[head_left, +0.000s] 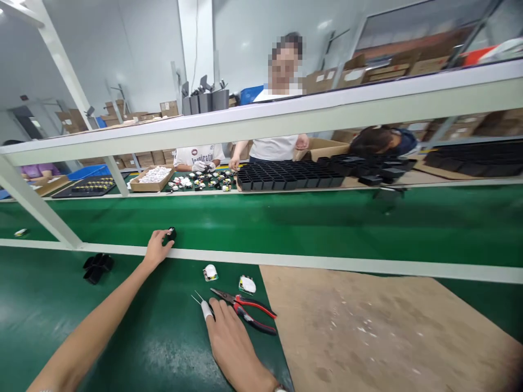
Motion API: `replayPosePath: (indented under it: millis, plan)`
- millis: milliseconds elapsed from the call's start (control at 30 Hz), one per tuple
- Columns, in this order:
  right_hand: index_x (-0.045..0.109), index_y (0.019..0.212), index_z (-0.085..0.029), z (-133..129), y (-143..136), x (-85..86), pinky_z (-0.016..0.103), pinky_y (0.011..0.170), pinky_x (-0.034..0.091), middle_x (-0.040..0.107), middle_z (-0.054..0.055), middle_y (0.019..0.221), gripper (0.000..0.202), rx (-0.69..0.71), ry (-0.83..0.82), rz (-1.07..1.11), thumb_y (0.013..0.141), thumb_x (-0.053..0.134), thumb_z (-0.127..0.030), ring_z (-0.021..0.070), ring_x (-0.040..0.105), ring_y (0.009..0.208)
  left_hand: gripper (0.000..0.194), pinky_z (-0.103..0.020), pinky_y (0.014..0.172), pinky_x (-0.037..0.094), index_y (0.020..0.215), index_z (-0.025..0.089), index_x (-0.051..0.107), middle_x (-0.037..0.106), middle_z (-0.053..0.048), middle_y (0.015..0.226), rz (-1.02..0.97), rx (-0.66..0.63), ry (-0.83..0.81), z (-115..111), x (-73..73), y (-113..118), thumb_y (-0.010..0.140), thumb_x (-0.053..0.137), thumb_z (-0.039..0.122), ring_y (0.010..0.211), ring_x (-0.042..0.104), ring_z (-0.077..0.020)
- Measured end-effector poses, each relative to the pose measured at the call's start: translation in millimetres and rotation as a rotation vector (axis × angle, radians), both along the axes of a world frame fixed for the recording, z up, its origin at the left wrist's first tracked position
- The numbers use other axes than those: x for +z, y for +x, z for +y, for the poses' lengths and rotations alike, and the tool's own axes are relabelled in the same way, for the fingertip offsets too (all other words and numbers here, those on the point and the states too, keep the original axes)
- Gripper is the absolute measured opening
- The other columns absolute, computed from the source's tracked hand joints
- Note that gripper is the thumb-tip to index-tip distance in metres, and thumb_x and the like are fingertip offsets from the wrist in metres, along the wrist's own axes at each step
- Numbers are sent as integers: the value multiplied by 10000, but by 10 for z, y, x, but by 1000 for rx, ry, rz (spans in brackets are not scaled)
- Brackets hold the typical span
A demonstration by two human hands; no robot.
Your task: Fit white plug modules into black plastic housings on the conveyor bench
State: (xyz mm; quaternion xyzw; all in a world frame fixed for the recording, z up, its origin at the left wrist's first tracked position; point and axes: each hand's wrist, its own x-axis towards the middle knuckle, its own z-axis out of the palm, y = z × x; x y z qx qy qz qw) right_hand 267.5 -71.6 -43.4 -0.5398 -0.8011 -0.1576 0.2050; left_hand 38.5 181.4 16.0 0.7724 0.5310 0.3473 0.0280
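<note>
My left hand point(159, 247) reaches over the pale rail and grips a small black housing point(171, 234) above the green belt. My right hand point(229, 332) rests low on the green mat, its thumb or finger wrapped in a white cover; two thin metal prongs stick out beside it, and what its fingertips hold is hidden. Touching or just beyond that hand lie pliers point(241, 305) with red and black handles. Two small circuit boards with white tops, one point(210, 272) left and one point(247, 284) right, sit behind the pliers.
Black cups point(97, 267) stand left of my left forearm. A brown cardboard sheet point(368, 326) covers the right side. The belt point(286, 223) runs behind the rail point(327, 265). Across it are black housings point(290, 177), a box of white parts point(151, 178) and several people. An upright post stands left.
</note>
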Motion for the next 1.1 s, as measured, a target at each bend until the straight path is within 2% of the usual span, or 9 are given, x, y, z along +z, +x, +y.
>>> replayPosePath:
  millis: [133,267,367,433,533,700,867,1000,1100]
  plan:
    - [646,1350,-139,28,25,-108,456,942,591,690,190,1315,547,21,45,1,841,553,39,331,673,1165,474,-471,1122,504,1357,209,649,650,-149,1373,129,50,55,-341,-14,-306,900,728,307,1312,606,-321]
    - [617,1399,-171,34,11,-165,485,941,579,680,192,1323,538,57,23,87,893,550,1,339,664,1172,428,-613,1207,337,1305,194,687,626,-193,1427,225,244,73,-611,237,-898,917,694,374,1458,442,-420]
    - [606,1418,-166,-1,-31,-79,494,946,570,671,202,1321,510,49,-41,106,925,577,-39,346,654,1177,545,-798,1147,222,1359,145,662,581,-269,1453,237,390,52,-721,411,-1420,906,669,448,1498,305,-539]
    - [613,1405,-140,-17,-61,14,480,953,562,668,207,1316,489,26,-85,66,928,582,-34,334,649,1162,692,-807,1093,300,1441,174,625,543,-267,1494,312,478,-43,-725,428,-1737,882,657,582,1451,368,-560]
    - [622,1378,-93,-17,-89,139,471,951,556,665,211,1309,477,-1,-125,-19,911,571,-6,319,642,1115,726,-635,1026,493,1489,223,601,560,-220,1487,428,423,-225,-673,328,-2038,903,575,652,1348,512,-499]
    - [632,1344,-97,-35,-88,275,457,948,546,653,200,1305,467,-3,-178,-75,893,559,4,305,622,1087,576,-551,1034,514,1322,219,712,671,-177,1326,497,281,-154,-710,177,-1915,895,571,578,1259,577,-448]
    - [628,1324,-96,-20,14,491,453,966,540,662,164,1233,427,29,-258,17,911,561,-10,302,610,1080,668,-584,1072,461,1333,255,686,609,-134,1484,560,200,-159,-757,130,-1656,821,642,683,1390,503,-456]
    - [626,1321,-120,197,236,718,488,1030,505,631,170,1329,357,8,-290,112,978,536,-80,309,576,1157,695,-590,1124,387,1151,265,729,652,-47,1465,566,126,-127,-636,149,-1719,819,518,838,1493,405,-467]
    - [630,1303,-111,466,364,840,477,1028,492,605,192,1388,331,-16,-302,120,975,593,-136,321,559,1238,688,-536,1096,419,924,270,728,784,-12,1206,455,80,-122,-627,246,-1687,836,425,881,1411,517,-404]
